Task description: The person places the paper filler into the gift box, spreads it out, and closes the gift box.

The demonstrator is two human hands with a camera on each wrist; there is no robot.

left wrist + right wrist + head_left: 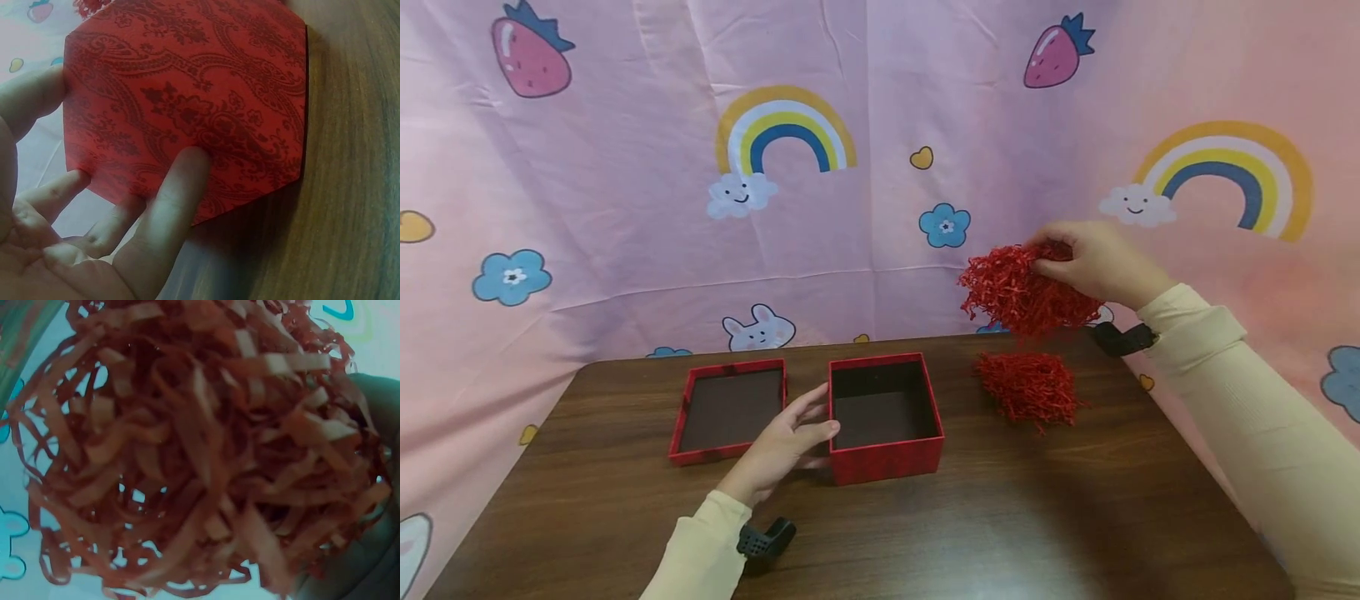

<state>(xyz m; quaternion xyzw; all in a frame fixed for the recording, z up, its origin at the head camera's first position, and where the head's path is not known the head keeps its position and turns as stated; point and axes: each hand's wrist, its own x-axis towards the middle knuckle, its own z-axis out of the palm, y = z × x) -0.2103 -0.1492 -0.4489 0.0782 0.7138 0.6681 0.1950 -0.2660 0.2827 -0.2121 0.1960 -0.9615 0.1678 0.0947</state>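
Observation:
A red square box (886, 460) with a dark inside stands topless on the table. My left hand (784, 446) rests against its left side, fingers spread and fairly straight, the thumb at the near left corner. In the left wrist view, fingertips touch the box's red patterned wall (187, 94). Up at the right, my right hand (1093, 260) pinches a loose clump of red shredded paper (1018, 292) above the table. That clump (187, 450) fills most of the right wrist view and hides most of the fingers. A second pile of red shredded paper (1030, 387) lies below it.
The red box lid (730, 452) lies inside-up to the left of the box. Everything stands on a brown wooden table (1000, 517). A pink and lilac cloth (880, 275) with rainbow and strawberry prints hangs behind the table.

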